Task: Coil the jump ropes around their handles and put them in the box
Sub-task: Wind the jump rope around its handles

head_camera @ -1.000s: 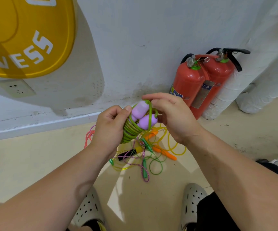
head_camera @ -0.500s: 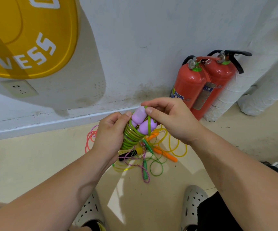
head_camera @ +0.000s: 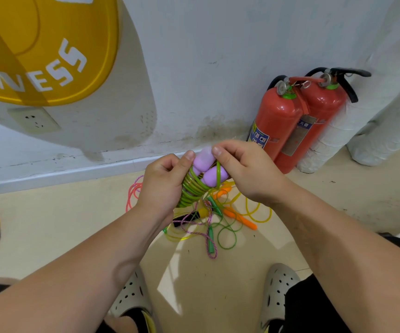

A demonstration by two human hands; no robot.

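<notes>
While the left hand [head_camera: 163,186] clamps the coiled green jump rope [head_camera: 193,188] around its purple handles [head_camera: 208,168], the right hand [head_camera: 244,174] pinches the last loop. Several tangled ropes [head_camera: 218,219] remain on the floor below; no box is visible.

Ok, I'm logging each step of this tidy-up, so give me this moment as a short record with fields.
left hand: grips the coiled green rope and the purple handles
right hand: pinches a green loop near the handle ends
coil state: many turns around both handles, last loop not yet secured
floor pile: loose tangled ropes, one with orange handles
box: not in view
background: two red fire extinguishers against the wall
</notes>
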